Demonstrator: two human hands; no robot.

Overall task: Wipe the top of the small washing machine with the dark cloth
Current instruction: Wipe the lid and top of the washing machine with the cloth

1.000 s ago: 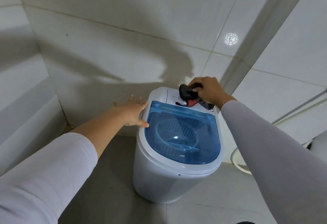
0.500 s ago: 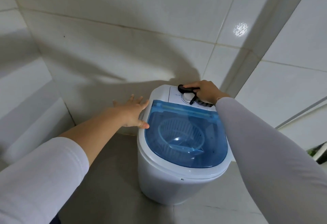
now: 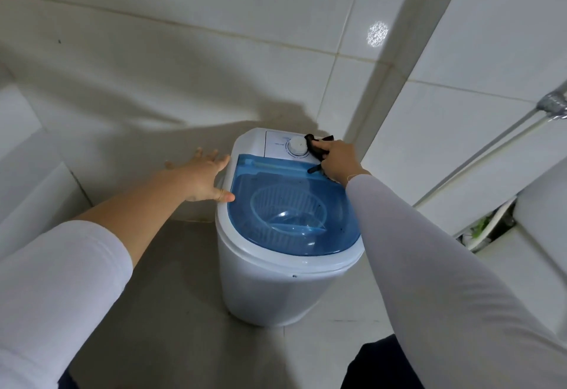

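A small white washing machine (image 3: 270, 290) with a clear blue lid (image 3: 294, 204) stands on the floor in a tiled corner. At its back is a white control panel with a round knob (image 3: 298, 145). My right hand (image 3: 337, 160) presses the dark cloth (image 3: 316, 149) onto the panel just right of the knob; most of the cloth is hidden under my fingers. My left hand (image 3: 202, 178) rests flat on the machine's left rim, fingers spread, thumb touching the lid's edge.
Tiled walls close in behind and to the right of the machine. A metal hose and pipe (image 3: 497, 143) run down the right wall. A white fixture (image 3: 540, 235) stands at the right edge. Grey floor (image 3: 171, 296) lies in front.
My right hand has slid the cloth from over the knob to the panel's right side, leaving the knob uncovered. The left hand has kept its place on the rim.
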